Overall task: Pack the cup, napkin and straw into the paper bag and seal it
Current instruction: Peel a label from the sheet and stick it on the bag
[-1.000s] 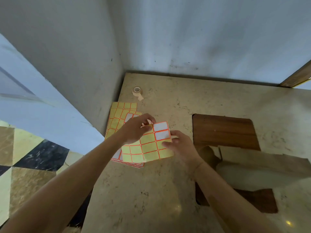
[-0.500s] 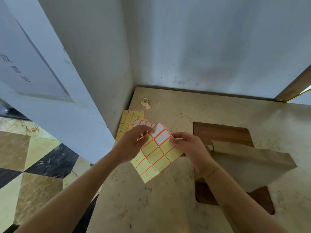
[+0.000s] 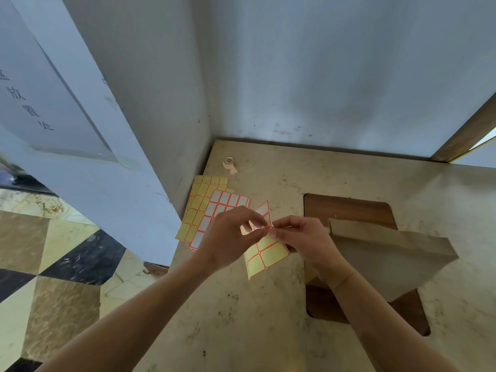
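Note:
A brown paper bag [image 3: 389,253] with its top folded over stands on a dark wooden board [image 3: 346,210] at the right. In front of it I hold a yellow sticker sheet [image 3: 265,255] with orange-red borders above the counter. My left hand [image 3: 230,237] pinches the sheet's upper part between thumb and fingers. My right hand [image 3: 300,236] pinches it from the right, fingertips meeting the left hand's at the sheet's bent top. Cup, napkin and straw are not visible.
More sticker sheets [image 3: 212,208] lie stacked at the counter's left edge by the wall. A small tape roll [image 3: 229,162] sits in the back corner. Walls close off the back and left; the beige stone counter [image 3: 241,318] drops to a tiled floor at the left.
Both hands have turned the sheet more upright and drawn together at its top, which is now bent. The stack underneath, with its white labels, shows more.

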{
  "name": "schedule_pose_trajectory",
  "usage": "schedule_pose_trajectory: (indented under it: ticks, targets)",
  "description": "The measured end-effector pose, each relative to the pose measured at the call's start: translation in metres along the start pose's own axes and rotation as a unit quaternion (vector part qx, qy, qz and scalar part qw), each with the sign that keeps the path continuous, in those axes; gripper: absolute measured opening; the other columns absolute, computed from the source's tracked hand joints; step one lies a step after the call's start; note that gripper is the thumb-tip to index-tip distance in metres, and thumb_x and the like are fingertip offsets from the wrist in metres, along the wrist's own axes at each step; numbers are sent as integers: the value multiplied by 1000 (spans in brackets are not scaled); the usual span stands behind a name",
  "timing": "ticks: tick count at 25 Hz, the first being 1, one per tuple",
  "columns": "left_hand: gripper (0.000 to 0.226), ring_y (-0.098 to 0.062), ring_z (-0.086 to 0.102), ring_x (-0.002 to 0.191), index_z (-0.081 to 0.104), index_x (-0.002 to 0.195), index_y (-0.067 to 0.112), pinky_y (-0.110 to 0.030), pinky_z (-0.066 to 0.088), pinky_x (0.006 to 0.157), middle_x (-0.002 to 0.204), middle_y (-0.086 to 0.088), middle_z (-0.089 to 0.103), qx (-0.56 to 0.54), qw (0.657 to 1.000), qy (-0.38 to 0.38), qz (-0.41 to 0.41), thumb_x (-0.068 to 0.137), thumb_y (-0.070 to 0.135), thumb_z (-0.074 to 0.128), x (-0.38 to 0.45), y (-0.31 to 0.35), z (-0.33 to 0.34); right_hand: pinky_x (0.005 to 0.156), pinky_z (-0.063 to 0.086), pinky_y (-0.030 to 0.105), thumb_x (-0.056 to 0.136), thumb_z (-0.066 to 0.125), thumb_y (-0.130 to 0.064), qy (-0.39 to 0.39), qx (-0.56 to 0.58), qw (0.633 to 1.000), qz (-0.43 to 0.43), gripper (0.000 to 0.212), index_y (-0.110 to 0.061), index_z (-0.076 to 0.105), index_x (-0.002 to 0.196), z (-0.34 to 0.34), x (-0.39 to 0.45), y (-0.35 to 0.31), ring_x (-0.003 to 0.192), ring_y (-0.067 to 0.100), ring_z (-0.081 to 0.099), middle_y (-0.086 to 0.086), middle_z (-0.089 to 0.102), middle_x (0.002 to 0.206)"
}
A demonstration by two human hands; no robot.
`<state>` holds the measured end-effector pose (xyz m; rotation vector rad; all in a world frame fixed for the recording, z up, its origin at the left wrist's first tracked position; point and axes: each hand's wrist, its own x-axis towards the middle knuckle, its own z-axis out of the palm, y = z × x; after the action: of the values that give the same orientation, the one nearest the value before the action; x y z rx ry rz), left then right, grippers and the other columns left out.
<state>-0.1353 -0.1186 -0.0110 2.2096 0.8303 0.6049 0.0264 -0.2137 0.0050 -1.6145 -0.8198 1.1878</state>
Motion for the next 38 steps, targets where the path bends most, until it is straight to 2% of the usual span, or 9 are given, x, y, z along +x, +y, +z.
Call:
schedule_pose_trajectory:
  ticks: [3,5,9,16,24,27,32,35,38]
  targets:
    - [15,3,59,78,71,94,28,-23,50,69,85,28,59,7,1000,3,-2,83,37,72,-1,3,-1,65,57,24,84,70,-8,-26,3,1000,-3,10,-12,75,91,-4,-3,-3,76,14,72,4,76,84]
    - [17,2,59,77,72,94,27,-26,53,68,84,25,60,20,1000,6,-3,83,39,70,-2,5,0,61,55,21,84,70,-8,-25,-4,1000,-6,12,-10,75,94,-4,-3,-4,75,13,73,2,76,84]
    - [16,0,61,75,73,94,27,-33,57,69,85,20,65,33,999,0,-7,84,38,68,-2,5,0,65,57,22,80,73,-6,0,-18,999,-32,10,-9,76,89,-3,1,-3,74,18,72,6,76,82]
    - [14,0,62,72,74,93,26,-30,56,70,82,18,67,41,999,-6,-28,85,37,69,0,4,-1,63,54,19,83,71,-6,-14,-46,998,-35,12,-15,77,87,-1,3,-3,75,13,71,1,76,82]
    - [18,0,62,70,76,89,24,-31,56,69,77,13,70,51,998,-11,-35,84,40,69,2,2,1,67,60,29,81,72,-10,28,-162,983,-83,17,-25,78,82,3,6,-2,75,17,71,-7,75,78]
    - [15,1,63,71,75,88,24,-30,56,70,77,13,70,45,998,-24,-33,83,38,71,1,-1,1,68,58,26,80,73,-11,27,-189,977,-93,14,-23,79,84,4,6,-1,75,11,69,-9,75,78]
    - [3,2,64,75,75,85,27,-28,55,75,76,18,69,-20,998,-21,-59,83,29,74,1,-4,1,62,50,16,82,71,-12,22,-183,979,-91,17,-28,77,82,6,5,-2,74,9,67,-10,74,79]
    - [3,3,64,77,74,85,28,-23,53,77,76,20,68,-38,997,-15,-71,83,25,73,0,-4,1,62,50,17,82,71,-11,17,-158,984,-80,23,-33,74,77,7,4,-3,75,11,68,-9,74,80]
    - [4,3,64,78,72,85,27,-14,49,75,77,20,68,-46,996,-11,-79,84,23,72,0,-6,2,63,51,21,82,70,-9,16,-130,989,-61,20,-28,75,78,8,5,-1,76,14,68,-5,74,82]
